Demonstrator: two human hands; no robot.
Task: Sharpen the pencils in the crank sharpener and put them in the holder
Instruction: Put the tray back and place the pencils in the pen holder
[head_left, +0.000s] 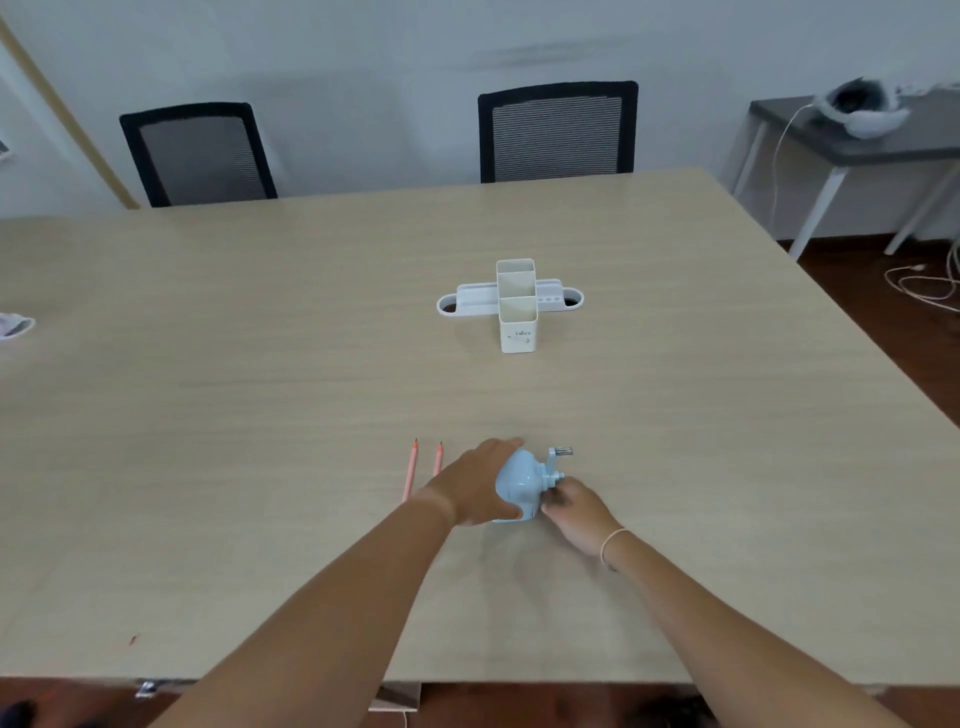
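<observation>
A light blue crank sharpener (519, 480) stands near the front middle of the wooden table (260, 389). My left hand (475, 486) wraps over its left side and top, holding it down. My right hand (576, 512) is at its right rear, fingers pinched by the base of the crank arm; the metal crank handle (563, 451) sticks up free. Two pink pencils (411, 470) (439, 460) lie side by side just left of my left hand, tips pointing away. The white holder (517, 304) stands empty further back at the table's middle.
Two black mesh chairs (200, 153) (558, 130) stand behind the table. A grey side table (883, 140) with a white object and cables is at the far right. A crumpled cloth (15, 325) lies at the left edge.
</observation>
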